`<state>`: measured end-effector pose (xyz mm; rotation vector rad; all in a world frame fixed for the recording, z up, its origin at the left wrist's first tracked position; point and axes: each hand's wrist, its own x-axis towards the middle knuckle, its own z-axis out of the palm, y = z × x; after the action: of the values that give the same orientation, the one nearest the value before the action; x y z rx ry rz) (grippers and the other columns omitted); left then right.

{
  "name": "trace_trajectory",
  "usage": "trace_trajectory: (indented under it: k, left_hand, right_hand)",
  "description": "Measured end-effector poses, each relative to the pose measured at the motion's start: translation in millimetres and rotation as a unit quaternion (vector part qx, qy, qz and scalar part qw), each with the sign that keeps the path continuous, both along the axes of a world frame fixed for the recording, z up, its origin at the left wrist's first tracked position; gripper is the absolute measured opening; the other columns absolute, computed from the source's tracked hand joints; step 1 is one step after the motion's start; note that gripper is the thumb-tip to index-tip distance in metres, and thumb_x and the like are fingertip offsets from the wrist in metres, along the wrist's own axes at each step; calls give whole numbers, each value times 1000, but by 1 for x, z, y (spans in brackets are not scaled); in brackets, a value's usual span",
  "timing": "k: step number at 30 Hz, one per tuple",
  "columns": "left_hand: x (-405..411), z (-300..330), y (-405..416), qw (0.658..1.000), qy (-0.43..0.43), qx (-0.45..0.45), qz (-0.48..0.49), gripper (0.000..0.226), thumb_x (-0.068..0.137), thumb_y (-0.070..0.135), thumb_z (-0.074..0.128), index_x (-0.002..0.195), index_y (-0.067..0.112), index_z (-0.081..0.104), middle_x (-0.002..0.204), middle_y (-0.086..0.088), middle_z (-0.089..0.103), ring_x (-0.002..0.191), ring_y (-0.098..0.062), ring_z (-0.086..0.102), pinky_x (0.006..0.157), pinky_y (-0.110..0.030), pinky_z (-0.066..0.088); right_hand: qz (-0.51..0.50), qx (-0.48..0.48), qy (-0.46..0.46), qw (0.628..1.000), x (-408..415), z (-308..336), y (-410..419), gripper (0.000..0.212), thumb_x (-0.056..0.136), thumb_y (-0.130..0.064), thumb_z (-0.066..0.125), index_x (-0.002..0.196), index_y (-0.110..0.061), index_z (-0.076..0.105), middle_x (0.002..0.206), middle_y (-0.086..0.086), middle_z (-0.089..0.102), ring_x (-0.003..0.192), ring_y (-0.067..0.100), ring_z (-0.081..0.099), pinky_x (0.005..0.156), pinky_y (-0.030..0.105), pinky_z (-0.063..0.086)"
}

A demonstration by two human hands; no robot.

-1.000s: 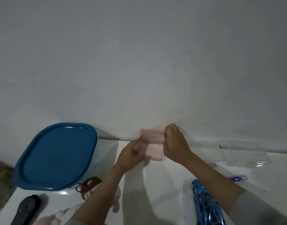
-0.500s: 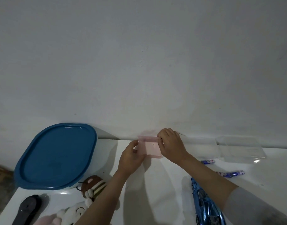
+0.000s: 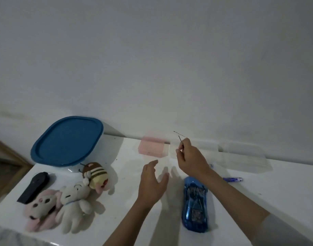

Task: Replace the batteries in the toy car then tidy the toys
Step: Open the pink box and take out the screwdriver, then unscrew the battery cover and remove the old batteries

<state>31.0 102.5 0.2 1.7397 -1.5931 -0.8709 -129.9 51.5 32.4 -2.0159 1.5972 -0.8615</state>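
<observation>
Holding: right hand [image 3: 191,159] is pinched around a thin metal tool [image 3: 180,139], looks like a tiny screwdriver or pin, can't say which, raised above the table with its tip pointing up toward the wall
Free hand: left hand [image 3: 153,183] is spread wide with nothing in it, hovering just left of the toy car, fingers loose
Toy car: shiny blue toy car [image 3: 194,204] sits on the white table [image 3: 258,210], nose toward the wall, between the two forearms; can't tell from this angle whether it's belly-up or where the battery door is
Batteries: two blue cells [image 3: 233,179] lie right of the car and a bit further back, one half hidden behind the right wrist
Pink box: small pink box [image 3: 153,147] sits behind the car, against the wall, nobody touching it
Clear tray: see-through plastic tray [image 3: 244,155] is back-right of the car, beyond the batteries
Plushies: bee plush [image 3: 95,174], white plush [image 3: 75,201] and pink plush [image 3: 40,208] are bunched well left of the car, with a black remote-looking thing [image 3: 35,186] beside them and a blue-lidded tub [image 3: 67,142] behind
Step, my guess: tool's in hand, so getting the battery cover open is up; swap not started, toys not tidied
Next move needs: left hand steadying or flipping the car so the cover faces up, then the tip brought down square onto the screw or latch; that slick body will probably skid if it isn't pinned
</observation>
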Motion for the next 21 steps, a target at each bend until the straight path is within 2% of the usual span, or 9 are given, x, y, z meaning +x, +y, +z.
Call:
trace_trajectory:
  k: [4,7,10,12,14,17,19,21]
  left_hand:
    - [-51,12,38,998,-32,14,-57,61,85,43,62,137,24,38,140,2,41,124,-14,44,98,-25,42]
    - [-86,13,58,994,-74,22,-77,68,80,46,66,137,23,36,137,0,40,123,-17,41,94,-24,40]
    - [-112,7,70,980,-167,47,-101,86,72,59,67,142,27,28,145,-3,31,127,-25,37,101,-35,40]
    - [-122,0,72,969,-212,77,-105,92,70,62,67,145,34,21,152,-4,18,132,-30,31,104,-42,39]
    - [-127,-3,71,964,-232,89,-97,89,72,54,68,145,39,19,155,-5,10,134,-32,27,102,-42,43]
    - [-131,-3,70,956,-267,91,-82,80,79,37,66,144,42,20,157,-7,3,133,-33,29,96,-39,45]
    - [-131,-1,69,955,-270,99,-74,74,82,28,63,144,42,22,156,-9,4,129,-32,35,93,-37,46]
    - [-129,0,68,962,-249,89,-70,71,83,25,61,143,40,26,153,-8,12,124,-30,41,91,-35,46]
  right_hand:
    - [14,52,-20,998,-51,1,37,11,97,-16,39,87,-12,43,55,1,45,43,10,34,44,25,28]
    - [9,83,-10,996,-84,-1,62,17,99,-14,35,89,-11,49,69,1,53,51,5,38,50,18,33]
    - [-4,92,5,996,-110,-8,82,21,98,-11,38,104,-8,58,89,0,58,77,7,53,67,11,36]
    - [-11,80,14,997,-123,-14,91,27,96,-10,42,116,-7,60,103,6,63,88,12,55,77,17,39]
    - [-20,76,-7,997,-132,-17,101,33,95,-8,45,126,-10,57,102,4,68,83,2,55,81,20,45]
    - [-32,91,-68,993,-136,-17,115,36,93,-9,50,127,-22,51,89,-3,72,66,-8,59,68,16,45]
    - [-38,103,-93,990,-136,-19,118,22,93,-11,51,112,-23,46,84,-7,72,60,-2,60,61,20,45]
    - [-46,103,-111,987,-135,-19,118,9,93,-16,55,100,-17,50,83,-8,70,55,9,60,61,24,47]
